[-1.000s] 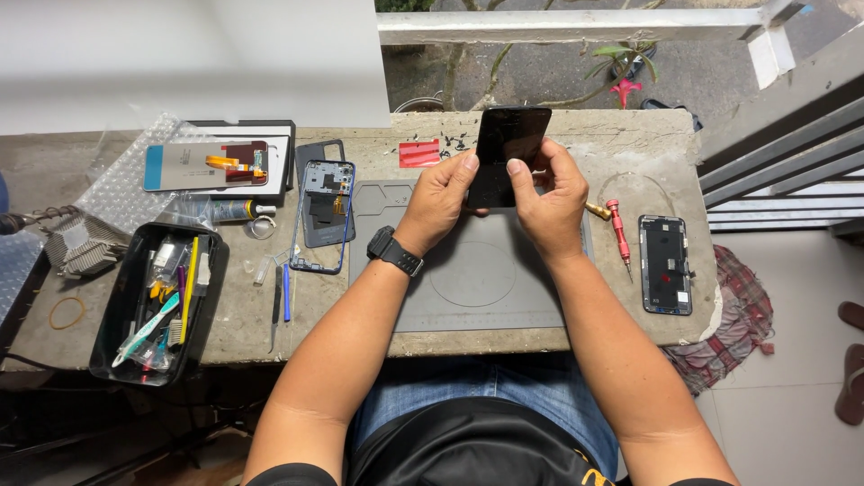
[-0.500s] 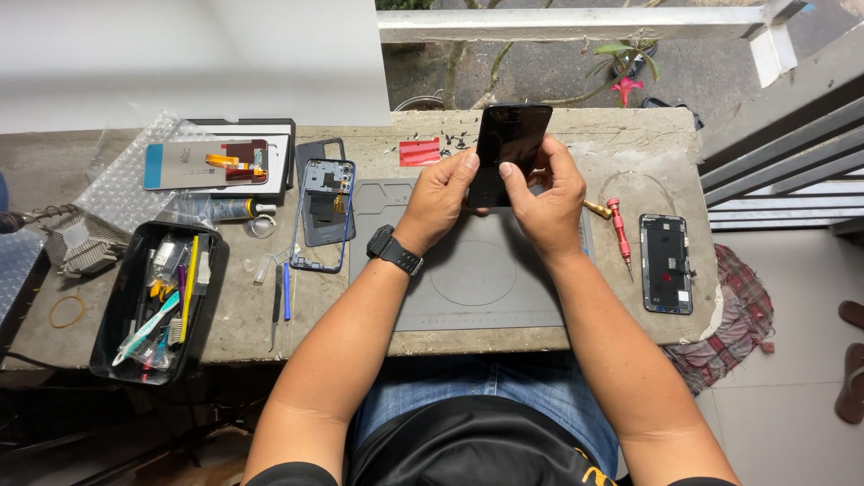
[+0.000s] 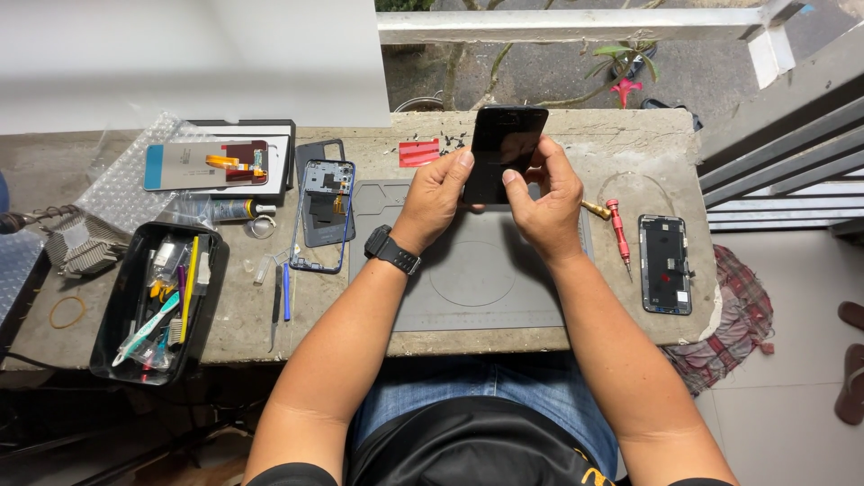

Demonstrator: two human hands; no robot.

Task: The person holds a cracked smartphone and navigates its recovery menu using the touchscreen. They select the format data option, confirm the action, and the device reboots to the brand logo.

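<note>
Your left hand (image 3: 438, 192) and right hand (image 3: 546, 193) grip a glossy black rectangular phone screen (image 3: 503, 151) above the smooth grey repair mat (image 3: 477, 270), its lower edge hidden.

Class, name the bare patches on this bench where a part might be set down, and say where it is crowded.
Free: the grey mat below both hands, and the concrete between the red screwdriver and the black screen panel. Crowded: the left end, around the tool tray and opened phone frame.

Hands (image 3: 495, 193) cover the black phone's (image 3: 504, 144) lower part.
</note>
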